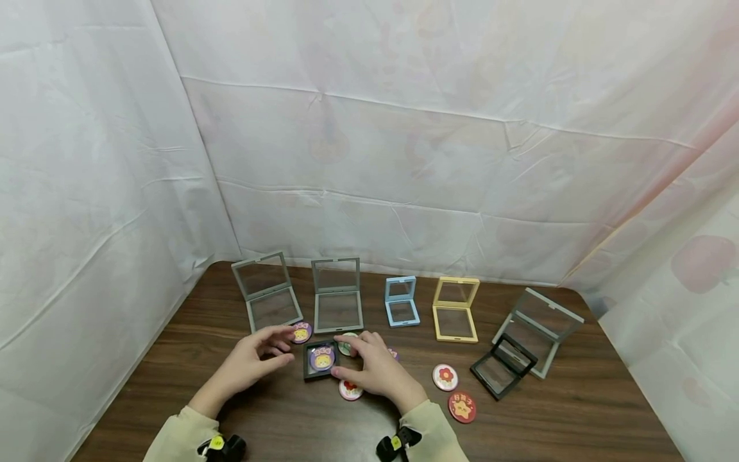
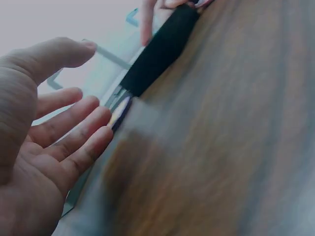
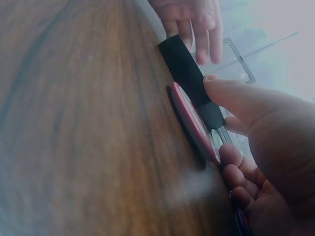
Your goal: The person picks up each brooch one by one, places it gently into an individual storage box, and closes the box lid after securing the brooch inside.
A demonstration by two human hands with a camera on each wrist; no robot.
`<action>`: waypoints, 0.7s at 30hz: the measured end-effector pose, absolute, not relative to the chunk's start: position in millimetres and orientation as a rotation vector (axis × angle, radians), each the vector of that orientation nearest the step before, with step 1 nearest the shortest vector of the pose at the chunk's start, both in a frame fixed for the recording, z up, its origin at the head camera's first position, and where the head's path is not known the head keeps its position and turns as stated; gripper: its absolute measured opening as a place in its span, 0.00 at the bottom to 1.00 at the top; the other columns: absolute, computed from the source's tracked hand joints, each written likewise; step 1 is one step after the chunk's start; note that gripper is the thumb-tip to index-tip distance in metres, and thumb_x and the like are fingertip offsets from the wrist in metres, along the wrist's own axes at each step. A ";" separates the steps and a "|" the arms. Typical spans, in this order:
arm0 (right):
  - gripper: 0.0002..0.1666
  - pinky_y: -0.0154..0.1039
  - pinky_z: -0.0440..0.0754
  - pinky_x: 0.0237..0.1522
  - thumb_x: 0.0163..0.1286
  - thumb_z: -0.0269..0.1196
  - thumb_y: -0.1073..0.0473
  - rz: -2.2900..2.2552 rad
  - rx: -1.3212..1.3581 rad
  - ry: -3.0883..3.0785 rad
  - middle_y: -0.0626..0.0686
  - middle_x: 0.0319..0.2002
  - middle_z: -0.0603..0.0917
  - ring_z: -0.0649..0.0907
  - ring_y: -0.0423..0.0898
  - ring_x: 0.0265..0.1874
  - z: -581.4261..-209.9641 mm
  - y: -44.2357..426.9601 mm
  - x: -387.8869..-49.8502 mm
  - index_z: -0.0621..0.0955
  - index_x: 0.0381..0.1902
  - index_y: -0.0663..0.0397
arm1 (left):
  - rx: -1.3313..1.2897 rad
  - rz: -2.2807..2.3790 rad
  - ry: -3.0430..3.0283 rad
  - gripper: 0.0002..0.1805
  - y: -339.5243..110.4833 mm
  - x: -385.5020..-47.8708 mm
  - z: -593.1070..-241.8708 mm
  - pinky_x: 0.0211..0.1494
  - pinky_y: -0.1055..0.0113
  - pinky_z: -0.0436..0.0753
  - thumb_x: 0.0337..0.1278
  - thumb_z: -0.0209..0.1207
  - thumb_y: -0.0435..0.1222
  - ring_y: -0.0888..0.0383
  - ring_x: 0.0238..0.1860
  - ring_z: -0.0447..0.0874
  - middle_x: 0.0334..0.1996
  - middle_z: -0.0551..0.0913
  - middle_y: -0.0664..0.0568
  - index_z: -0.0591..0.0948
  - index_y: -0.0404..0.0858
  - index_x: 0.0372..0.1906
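A small black square case [image 1: 312, 376] lies flat and closed on the table, a purple badge with a yellow figure [image 1: 322, 359] showing through its clear lid. My right hand [image 1: 378, 369] holds the case's right side between thumb and index finger; the right wrist view shows the thumb against the dark case wall [image 3: 184, 69]. Just left of the case, my left hand [image 1: 248, 362] hovers with relaxed, parted fingers and holds nothing. In the left wrist view that hand [image 2: 49, 128] is apart from the black case [image 2: 162, 51], its fingertips close to a badge [image 2: 121, 113].
Behind stand opened grey cases [image 1: 337, 293], a blue case [image 1: 401, 298] and a yellow case [image 1: 455, 308]. At the right, an opened black case [image 1: 496, 378] overlaps a grey one [image 1: 537, 326]. Round badges [image 1: 445, 377] lie nearby, including a red one [image 1: 462, 407], and several around the hands.
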State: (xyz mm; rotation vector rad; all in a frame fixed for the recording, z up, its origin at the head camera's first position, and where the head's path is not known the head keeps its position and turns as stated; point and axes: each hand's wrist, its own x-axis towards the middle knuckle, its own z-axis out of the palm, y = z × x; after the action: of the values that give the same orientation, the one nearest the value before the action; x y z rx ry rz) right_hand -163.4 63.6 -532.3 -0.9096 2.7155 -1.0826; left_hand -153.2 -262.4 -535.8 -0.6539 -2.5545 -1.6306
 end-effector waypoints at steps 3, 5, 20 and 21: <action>0.37 0.39 0.70 0.46 0.75 0.73 0.37 -1.085 -0.915 2.710 0.45 0.41 0.76 0.69 0.42 0.44 -532.3 63.8 -163.5 0.81 0.76 0.41 | -0.597 -1.584 -2.502 0.24 -270.3 -157.3 -531.0 0.48 0.68 0.88 0.70 0.72 0.30 0.58 0.45 0.90 0.53 0.90 0.39 0.82 0.30 0.67; 0.37 0.39 0.70 0.47 0.75 0.72 0.37 -1.084 -0.918 2.706 0.45 0.41 0.77 0.69 0.42 0.45 -531.8 64.0 -163.3 0.80 0.76 0.41 | -0.533 -1.554 -2.459 0.21 -276.0 -160.8 -528.1 0.47 0.70 0.87 0.70 0.71 0.29 0.61 0.45 0.89 0.50 0.91 0.40 0.84 0.31 0.65; 0.37 0.38 0.70 0.46 0.75 0.73 0.38 -1.079 -0.926 2.712 0.45 0.41 0.77 0.69 0.41 0.44 -532.2 64.9 -163.2 0.80 0.77 0.39 | 0.356 -1.244 -2.333 0.12 -316.9 -203.6 -517.9 0.42 0.72 0.74 0.74 0.65 0.41 0.69 0.37 0.80 0.37 0.89 0.62 0.90 0.40 0.53; 0.37 0.38 0.70 0.46 0.75 0.73 0.38 -1.077 -0.927 2.713 0.45 0.41 0.77 0.69 0.41 0.44 -532.4 64.9 -163.5 0.80 0.77 0.39 | 0.434 -1.247 -2.330 0.13 -318.0 -206.3 -517.1 0.42 0.69 0.73 0.75 0.63 0.43 0.67 0.38 0.79 0.37 0.88 0.64 0.89 0.41 0.53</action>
State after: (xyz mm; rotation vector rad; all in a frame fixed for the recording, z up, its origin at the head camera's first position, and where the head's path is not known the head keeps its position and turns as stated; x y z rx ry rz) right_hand -163.5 64.9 -532.4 -0.9269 2.7131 -1.0770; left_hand -206.3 -318.0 -517.1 0.4338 -2.3302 -1.2471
